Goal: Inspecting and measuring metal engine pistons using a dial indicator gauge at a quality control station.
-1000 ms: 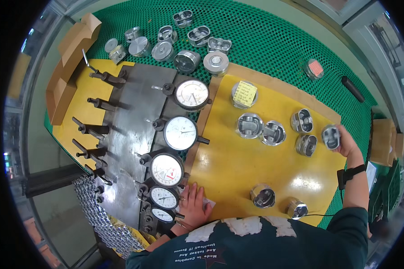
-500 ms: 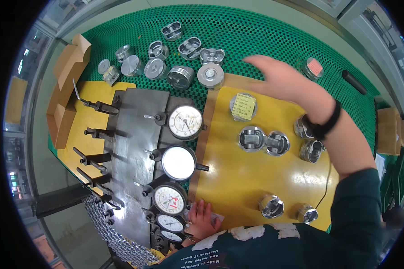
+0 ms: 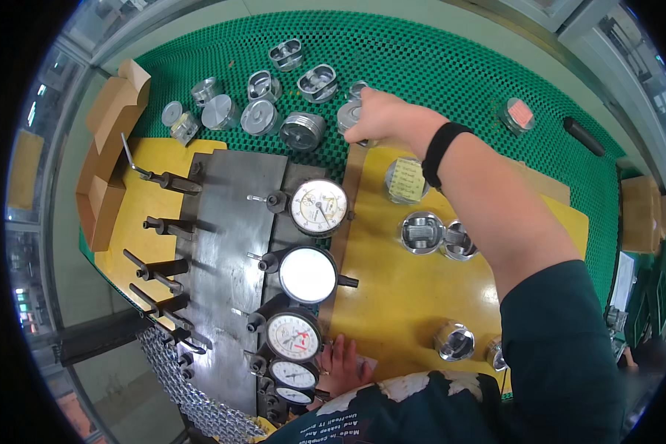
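My right hand point(image 3: 381, 118) reaches to the far middle of the bench, thumb and fingers closed around the side of a silver piston point(image 3: 348, 115) whose round flat top faces up. Behind it a second piston point(image 3: 358, 89) is partly hidden by that hand. Several more pistons, among them a ringed one point(image 3: 302, 132), stand to its left on green mesh matting point(image 3: 422, 52). Low in the view, my left hand point(image 3: 340, 368) lies with its fingers extended beside the dial gauges point(image 3: 294, 335); a pale edge shows at its side.
A steel fixture point(image 3: 233, 222) with several rods and dials fills the left. An open cardboard box point(image 3: 100, 177) stands beyond it. Pistons, one with a yellow note point(image 3: 407, 179), sit on the yellow sheet point(image 3: 392, 296). A piston with a pink label point(image 3: 519, 116) stands far right.
My right hand has moved left and closed on the piston. Its forearm now covers pistons on the right of the yellow sheet. My left hand stays by the gauges; the view has shifted slightly.
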A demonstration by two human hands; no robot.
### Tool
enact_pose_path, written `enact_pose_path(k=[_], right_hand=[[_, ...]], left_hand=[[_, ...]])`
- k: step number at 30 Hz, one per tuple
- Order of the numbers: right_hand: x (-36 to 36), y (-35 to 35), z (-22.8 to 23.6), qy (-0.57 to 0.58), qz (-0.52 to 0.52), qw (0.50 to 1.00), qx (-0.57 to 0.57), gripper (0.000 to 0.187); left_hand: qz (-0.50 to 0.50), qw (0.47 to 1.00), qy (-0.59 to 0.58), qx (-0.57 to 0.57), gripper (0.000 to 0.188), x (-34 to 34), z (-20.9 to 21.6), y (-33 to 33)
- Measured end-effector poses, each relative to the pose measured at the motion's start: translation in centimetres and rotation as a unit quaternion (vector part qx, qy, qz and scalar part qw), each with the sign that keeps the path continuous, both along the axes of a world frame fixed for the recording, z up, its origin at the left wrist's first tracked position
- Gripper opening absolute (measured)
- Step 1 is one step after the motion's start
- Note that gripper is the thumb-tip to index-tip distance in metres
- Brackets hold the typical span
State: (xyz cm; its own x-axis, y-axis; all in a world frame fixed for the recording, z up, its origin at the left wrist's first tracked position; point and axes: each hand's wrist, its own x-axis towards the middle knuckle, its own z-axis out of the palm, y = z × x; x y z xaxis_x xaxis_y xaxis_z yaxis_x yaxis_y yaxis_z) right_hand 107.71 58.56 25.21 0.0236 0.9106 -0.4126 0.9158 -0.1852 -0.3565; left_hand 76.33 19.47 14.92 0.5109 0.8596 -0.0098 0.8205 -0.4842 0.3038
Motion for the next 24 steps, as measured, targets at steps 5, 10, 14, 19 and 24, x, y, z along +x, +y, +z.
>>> enact_pose_path(k=[5, 10, 14, 19, 24], right_hand=[[6.1, -5.7, 3.2, 0.111, -0.061, 0.989, 0.075, 0.087], [12.0, -19.7, 8.5, 0.230, -0.123, 0.947, 0.188, 0.075], [15.5, -32.0, 10.4, 0.150, -0.207, 0.940, 0.226, 0.073], [17.8, -43.4, 7.4, 0.012, -0.237, 0.955, 0.177, 0.078], [16.1, -45.3, 4.3, 0.038, -0.213, 0.975, 0.057, 0.080]], left_hand=[[-0.012, 0.999, -0.035, -0.001, 0.067, 0.6, -0.3, 0.4], [-0.009, 0.999, -0.037, -0.036, 0.067, 1.0, 1.3, 1.0], [-0.002, 1.000, -0.026, -0.001, 0.064, 1.3, 2.0, 1.1], [-0.022, 0.999, -0.030, 0.013, 0.062, 1.6, 2.0, 1.2], [-0.018, 0.999, -0.018, 0.021, 0.062, 1.6, 2.1, 0.7]])
